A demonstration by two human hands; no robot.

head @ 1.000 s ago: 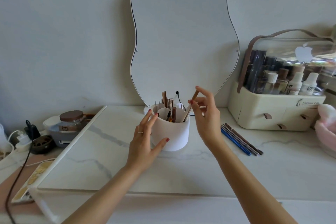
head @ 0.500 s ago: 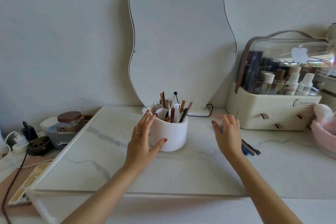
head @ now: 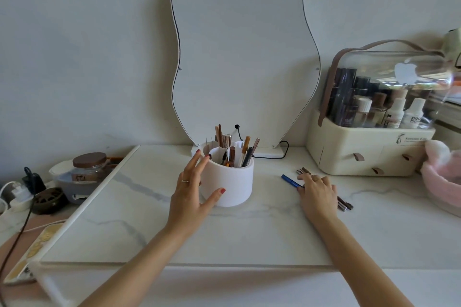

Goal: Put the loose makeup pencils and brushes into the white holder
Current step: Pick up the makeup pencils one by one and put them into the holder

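Since a second ago the right hand (head: 316, 192) has left the white holder (head: 228, 182) and come down on the loose pencils (head: 345, 204) lying on the marble top (head: 249, 237) to the holder's right. Its fingers lie over them, but I cannot tell whether they grasp one. The left hand (head: 192, 194), fingers straight, steadies the holder, which stands in front of the mirror (head: 244, 57) with pencils and brushes upright inside.

"Serious Life" — partly legible — on the cream organizer (head: 369, 154); Apple logo reflected on its clear lid (head: 389, 67).
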